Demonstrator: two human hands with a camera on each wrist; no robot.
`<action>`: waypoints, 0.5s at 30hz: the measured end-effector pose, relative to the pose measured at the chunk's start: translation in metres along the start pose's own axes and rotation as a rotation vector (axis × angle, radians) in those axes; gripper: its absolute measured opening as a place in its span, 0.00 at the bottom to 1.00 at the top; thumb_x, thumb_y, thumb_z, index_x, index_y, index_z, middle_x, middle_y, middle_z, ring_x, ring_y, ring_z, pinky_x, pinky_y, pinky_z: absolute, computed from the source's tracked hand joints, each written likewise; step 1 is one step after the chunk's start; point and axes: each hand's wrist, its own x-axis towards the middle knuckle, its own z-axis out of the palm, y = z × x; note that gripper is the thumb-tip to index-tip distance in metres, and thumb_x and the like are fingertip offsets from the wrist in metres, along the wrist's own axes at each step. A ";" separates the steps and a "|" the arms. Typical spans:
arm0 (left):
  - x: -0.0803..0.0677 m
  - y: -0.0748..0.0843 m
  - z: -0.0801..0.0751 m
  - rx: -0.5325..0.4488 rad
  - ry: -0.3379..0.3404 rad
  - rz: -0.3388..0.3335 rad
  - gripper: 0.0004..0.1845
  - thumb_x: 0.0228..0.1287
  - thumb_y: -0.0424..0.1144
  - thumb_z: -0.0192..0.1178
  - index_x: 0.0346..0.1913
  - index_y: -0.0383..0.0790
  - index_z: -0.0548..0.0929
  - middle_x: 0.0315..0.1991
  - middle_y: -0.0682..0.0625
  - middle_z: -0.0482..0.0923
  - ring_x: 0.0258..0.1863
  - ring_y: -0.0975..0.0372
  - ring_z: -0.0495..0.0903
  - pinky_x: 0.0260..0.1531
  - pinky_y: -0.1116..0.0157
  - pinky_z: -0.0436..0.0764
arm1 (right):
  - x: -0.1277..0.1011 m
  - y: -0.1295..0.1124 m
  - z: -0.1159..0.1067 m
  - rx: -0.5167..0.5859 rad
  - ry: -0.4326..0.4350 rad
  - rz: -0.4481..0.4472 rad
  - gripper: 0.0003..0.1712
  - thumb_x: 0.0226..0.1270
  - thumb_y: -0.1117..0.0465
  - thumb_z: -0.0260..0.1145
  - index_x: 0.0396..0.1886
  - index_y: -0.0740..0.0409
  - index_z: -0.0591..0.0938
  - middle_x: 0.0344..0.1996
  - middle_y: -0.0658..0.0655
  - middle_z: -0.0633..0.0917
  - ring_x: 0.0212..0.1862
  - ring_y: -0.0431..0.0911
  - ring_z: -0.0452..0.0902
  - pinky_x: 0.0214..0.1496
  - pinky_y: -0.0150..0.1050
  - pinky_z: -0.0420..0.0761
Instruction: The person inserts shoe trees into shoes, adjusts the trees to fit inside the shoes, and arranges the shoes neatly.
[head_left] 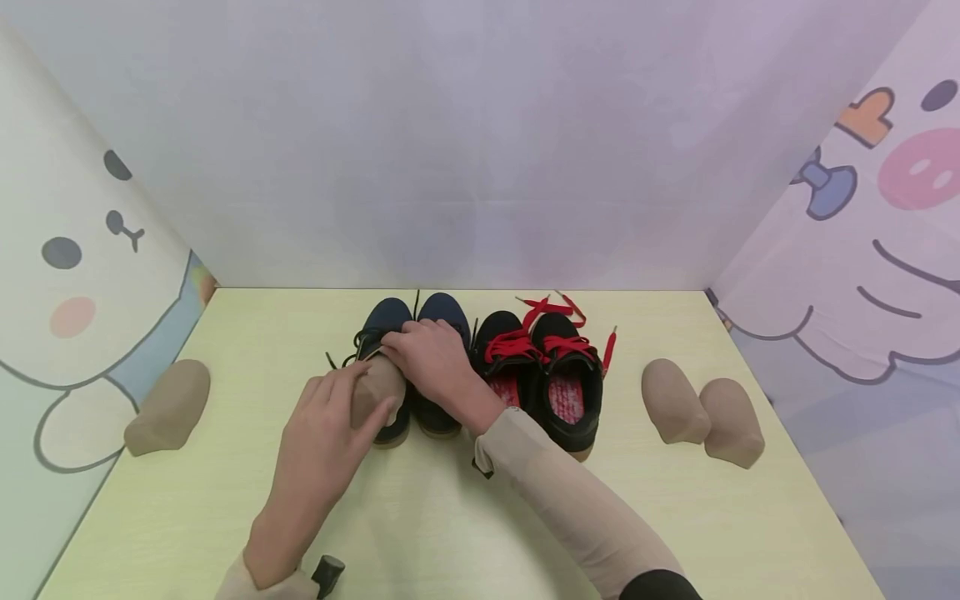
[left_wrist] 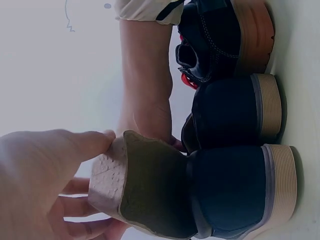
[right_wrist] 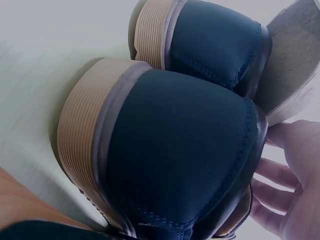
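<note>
Head view: left hand [head_left: 330,417] presses shoe insert [head_left: 375,392] into navy shoe [head_left: 386,333].

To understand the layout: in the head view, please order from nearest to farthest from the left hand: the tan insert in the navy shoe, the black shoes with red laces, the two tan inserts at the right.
1. Tan insert, under the left hand.
2. Black shoes with red laces, centre-right.
3. Two tan inserts, far right.

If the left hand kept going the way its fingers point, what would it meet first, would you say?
Probably the right hand, which rests on the navy shoes just beyond the insert that the left hand holds; depth is unclear.
</note>
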 end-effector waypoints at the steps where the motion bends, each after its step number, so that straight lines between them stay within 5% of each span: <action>1: 0.001 0.000 0.001 -0.005 -0.002 -0.015 0.29 0.58 0.45 0.78 0.58 0.34 0.81 0.49 0.39 0.86 0.48 0.45 0.81 0.44 0.47 0.85 | 0.000 0.001 0.000 0.006 -0.003 0.002 0.14 0.82 0.46 0.58 0.52 0.35 0.89 0.35 0.45 0.87 0.37 0.43 0.82 0.40 0.38 0.77; 7: 0.004 0.000 0.004 -0.018 -0.005 -0.072 0.32 0.54 0.45 0.81 0.55 0.30 0.79 0.46 0.37 0.84 0.48 0.43 0.82 0.45 0.46 0.84 | 0.000 0.002 0.000 0.025 -0.016 0.005 0.14 0.81 0.46 0.59 0.53 0.35 0.90 0.36 0.45 0.88 0.39 0.43 0.83 0.40 0.38 0.77; 15: 0.010 -0.007 0.012 -0.031 -0.013 -0.060 0.28 0.55 0.46 0.81 0.50 0.31 0.80 0.45 0.39 0.83 0.46 0.43 0.81 0.47 0.47 0.83 | 0.000 0.003 -0.001 0.031 -0.027 0.014 0.14 0.81 0.46 0.60 0.53 0.35 0.90 0.34 0.45 0.88 0.37 0.43 0.83 0.38 0.37 0.76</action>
